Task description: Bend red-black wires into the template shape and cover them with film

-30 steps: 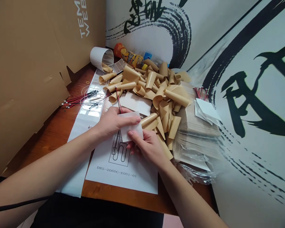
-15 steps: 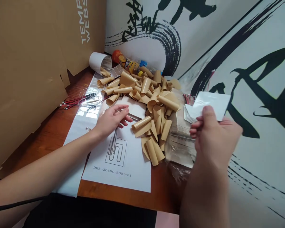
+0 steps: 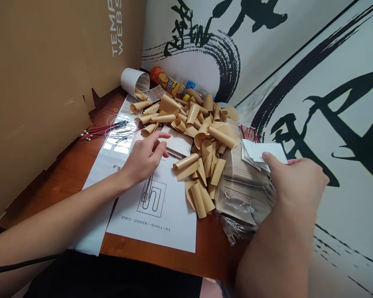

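My right hand (image 3: pixel 298 182) pinches a flat white square sheet (image 3: pixel 269 152), thumb on top. The sheet is over other white pieces (image 3: pixel 250 154) with uneven edges. Beneath these lies a stack of flat grey-beige pieces (image 3: pixel 242 176) in clear plastic wrap. My left hand (image 3: pixel 147 157) hovers with thumb and index finger apart, nothing seen between them. Below it is a printed sheet (image 3: pixel 177 227) with a line drawing of a looped track. Beside its fingertips lies a pile of white flat pieces (image 3: pixel 177 141), partly hidden.
Many curled brown paper pieces (image 3: pixel 199 203) are heaped mid-table. Red and black wires (image 3: pixel 104 130) lie at the left near a white roll (image 3: pixel 133 82). Bottles (image 3: pixel 170 85) lie at the back. A cardboard wall (image 3: pixel 40 82) stands left, a printed white panel (image 3: pixel 186 70) behind.
My right hand has lowered with the white sheet, bringing it flatter over the white pieces and the wrapped stack. My left hand stays near the same place, its fingers slightly shifted.
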Demonstrator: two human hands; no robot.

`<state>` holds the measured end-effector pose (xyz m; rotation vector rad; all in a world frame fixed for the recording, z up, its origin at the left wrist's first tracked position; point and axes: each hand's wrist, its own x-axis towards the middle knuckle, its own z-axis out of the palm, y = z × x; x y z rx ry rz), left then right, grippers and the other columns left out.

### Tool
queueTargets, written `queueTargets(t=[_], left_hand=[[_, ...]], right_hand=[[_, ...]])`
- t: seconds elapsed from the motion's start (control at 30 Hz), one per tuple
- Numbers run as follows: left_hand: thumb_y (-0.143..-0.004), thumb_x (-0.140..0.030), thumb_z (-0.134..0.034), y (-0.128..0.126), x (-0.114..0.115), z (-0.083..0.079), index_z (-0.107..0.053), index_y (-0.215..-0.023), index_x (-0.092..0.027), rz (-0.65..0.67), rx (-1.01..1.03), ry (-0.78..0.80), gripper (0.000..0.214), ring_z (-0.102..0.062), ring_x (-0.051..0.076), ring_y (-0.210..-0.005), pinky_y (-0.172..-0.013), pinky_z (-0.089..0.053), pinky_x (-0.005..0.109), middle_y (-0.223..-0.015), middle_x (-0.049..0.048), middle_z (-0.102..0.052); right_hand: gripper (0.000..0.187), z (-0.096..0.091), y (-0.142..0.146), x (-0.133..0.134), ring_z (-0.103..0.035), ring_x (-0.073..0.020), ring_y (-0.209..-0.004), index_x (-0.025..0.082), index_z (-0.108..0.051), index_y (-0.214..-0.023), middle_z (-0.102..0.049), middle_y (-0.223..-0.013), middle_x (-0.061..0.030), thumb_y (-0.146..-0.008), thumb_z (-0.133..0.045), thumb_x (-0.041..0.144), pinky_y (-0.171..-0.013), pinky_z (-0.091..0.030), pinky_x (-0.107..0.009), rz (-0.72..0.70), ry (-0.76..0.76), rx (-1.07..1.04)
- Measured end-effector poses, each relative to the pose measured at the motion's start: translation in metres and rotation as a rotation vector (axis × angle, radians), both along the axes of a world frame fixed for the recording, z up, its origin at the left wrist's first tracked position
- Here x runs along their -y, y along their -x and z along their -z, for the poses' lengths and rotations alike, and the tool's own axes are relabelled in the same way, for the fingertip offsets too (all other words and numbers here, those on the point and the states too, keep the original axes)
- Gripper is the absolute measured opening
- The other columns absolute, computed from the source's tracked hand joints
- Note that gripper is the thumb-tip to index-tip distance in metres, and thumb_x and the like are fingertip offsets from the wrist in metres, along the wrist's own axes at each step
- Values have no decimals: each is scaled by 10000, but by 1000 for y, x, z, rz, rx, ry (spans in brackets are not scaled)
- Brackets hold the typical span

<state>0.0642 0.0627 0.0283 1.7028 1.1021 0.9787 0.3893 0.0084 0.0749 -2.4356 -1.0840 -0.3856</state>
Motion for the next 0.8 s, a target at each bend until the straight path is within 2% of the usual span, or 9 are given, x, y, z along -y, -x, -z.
queueTargets(t=[0.03, 0.07, 0.13, 0.23, 0.3, 0.4, 0.47, 0.67, 0.8], left_hand=[[-979, -291, -474, 0, -1, 0, -628, -1210, -184, -19, -20, -7, 297, -602, 144, -652, -643, -440, 286, -783, 19, -722], [-979, -273, -465, 1, -2, 0, -625, -1207, -182, -37, -40, -12, 293, -609, 148, -674, -659, -442, 290, -806, 23, -724], [-976, -237, -454, 1, -4, 1, -620, -1203, -175, -74, -80, -33, 287, -623, 162, -747, -719, -452, 300, -852, 35, -728], [-967, -209, -451, 3, -7, 2, -602, -1217, -176, -131, -103, -60, 294, -626, 175, -823, -760, -463, 308, -922, 52, -726], [-958, -203, -451, 3, -8, 3, -583, -1241, -180, -147, -91, -36, 314, -627, 172, -796, -718, -473, 298, -962, 59, -718], [-948, -190, -454, 3, -11, 5, -556, -1270, -182, -139, -59, 8, 338, -644, 173, -803, -721, -492, 298, -995, 67, -709], [-949, -184, -450, 3, -12, 6, -543, -1278, -179, -148, -39, 14, 342, -653, 180, -838, -755, -499, 310, -1007, 73, -706], [-952, -175, -451, 4, -14, 5, -549, -1239, -177, -179, 35, 28, 303, -657, 157, -793, -735, -501, 295, -960, 54, -703], [-958, -187, -450, 4, -13, 3, -558, -1234, -172, -131, 61, 50, 297, -671, 156, -790, -713, -499, 285, -936, 47, -706]], right_hand=[[302, -2, 6, 1, -636, -445, -999, 222, -641, -848, -683, -910, -258, -739, -751, 481, -758, -477, -579, 163, -13, -75], [362, -4, 13, 3, -609, -435, -1094, 219, -634, -987, -672, -1038, -278, -781, -708, 507, -797, -481, -556, 159, -19, -134], [432, -11, 33, 8, -602, -422, -1100, 224, -589, -1087, -680, -954, -226, -765, -736, 473, -826, -477, -536, 243, -182, -128], [276, -18, 67, 14, -624, -293, -719, 266, -618, -959, -623, -703, -52, -860, -639, 523, -735, -484, -483, -88, -234, -162], [228, -15, 90, 12, -553, -207, -563, 252, -644, -801, -589, -628, -6, -859, -650, 473, -623, -471, -399, -347, -185, -195], [138, 0, 121, -2, -622, -194, -675, 222, -687, -813, -688, -766, -42, -894, -636, 322, -648, -492, -342, -796, 16, -211], [89, 14, 138, -18, -665, -219, -824, 197, -710, -916, -731, -923, -80, -899, -627, 222, -756, -510, -353, -938, 124, -129], [358, 47, 163, -53, -586, -316, -1237, 88, -592, -1279, -626, -1361, -199, -940, -480, 103, -971, -449, -404, -953, 501, 141], [398, 50, 167, -53, -661, -306, -1094, 85, -573, -1282, -698, -1232, -198, -928, -396, 42, -937, -424, -394, -909, 518, 231]])
